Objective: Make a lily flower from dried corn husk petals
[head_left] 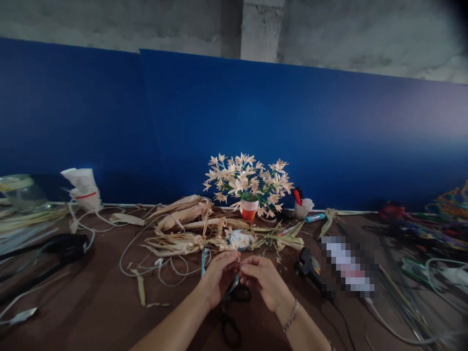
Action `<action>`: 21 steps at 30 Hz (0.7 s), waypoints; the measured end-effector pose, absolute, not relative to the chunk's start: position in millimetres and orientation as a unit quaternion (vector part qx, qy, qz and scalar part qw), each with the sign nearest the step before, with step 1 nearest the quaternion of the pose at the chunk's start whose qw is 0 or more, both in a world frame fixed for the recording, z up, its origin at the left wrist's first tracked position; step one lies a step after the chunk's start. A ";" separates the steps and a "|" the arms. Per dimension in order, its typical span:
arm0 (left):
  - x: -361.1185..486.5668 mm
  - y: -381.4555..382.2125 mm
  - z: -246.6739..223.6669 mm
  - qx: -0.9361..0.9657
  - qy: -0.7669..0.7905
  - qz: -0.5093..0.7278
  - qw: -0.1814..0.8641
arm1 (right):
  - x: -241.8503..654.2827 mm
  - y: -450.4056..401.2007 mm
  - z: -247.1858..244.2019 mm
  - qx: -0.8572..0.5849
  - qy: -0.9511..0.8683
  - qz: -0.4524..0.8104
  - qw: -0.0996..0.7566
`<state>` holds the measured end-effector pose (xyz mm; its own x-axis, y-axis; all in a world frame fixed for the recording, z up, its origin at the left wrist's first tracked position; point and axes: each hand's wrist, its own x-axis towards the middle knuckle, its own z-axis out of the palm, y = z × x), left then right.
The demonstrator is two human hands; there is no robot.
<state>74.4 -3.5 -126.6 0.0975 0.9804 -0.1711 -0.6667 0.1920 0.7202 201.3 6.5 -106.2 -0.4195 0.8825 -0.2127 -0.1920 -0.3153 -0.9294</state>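
Close pinch work, low in the middle of the frame

Left hand (218, 278) and right hand (261, 282) together above the bench (102, 304), at bottom centre. Fingers (234, 262) of both hands closed and meeting at the tips, gripping, as far as visible, a thin pale sliver (238, 259); its material too small to tell. Just above the pinch, a round pale-blue bundle (239, 240), very near, with contact impossible to judge. Black-handled scissors (231, 327) lying under the hands, not held. Fine chain bracelet (291, 316) around the right wrist.

For good handling: best to keep the pinch at the very tips, with both hands close together and without hurry, because so thin a piece can slip easily.

Brown bench surface crowded with material. Behind the hands, a heap of dried corn husks (183, 225); to the left of them, loops of white cable (153, 267); to the right, a black hot glue gun (309, 265). Further back at centre, pale flowers with green leaves (248, 180) in a red-and-white cup (249, 210). At upper left, a glass jar (20, 192). At far right, a tangle of coloured wires (438, 222). Right of the glue gun, one pixelated patch (347, 265), contents hidden. Behind everything, a dark blue wall panel (256, 122), and above it a rough grey concrete beam (261, 29).
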 end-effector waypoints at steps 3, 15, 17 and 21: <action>74.5 -3.7 -126.6 0.246 0.320 0.578 0.709 | 200.6 5.4 -106.4 -0.390 -0.454 0.709 0.373; 73.6 -2.5 -129.7 0.242 0.308 0.585 0.710 | 199.4 6.5 -107.4 -0.388 -0.453 0.707 0.380; 73.6 -2.8 -130.0 0.245 0.303 0.585 0.711 | 199.3 6.5 -106.9 -0.387 -0.450 0.709 0.381; 74.1 -2.9 -130.0 0.255 0.297 0.579 0.715 | 199.6 6.6 -106.6 -0.384 -0.449 0.709 0.386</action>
<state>74.1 -2.9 -130.0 0.1526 0.9796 -0.1305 -0.6765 0.1998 0.7088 199.6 6.6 -106.6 -0.4076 0.8916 -0.1974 -0.2027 -0.2991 -0.9324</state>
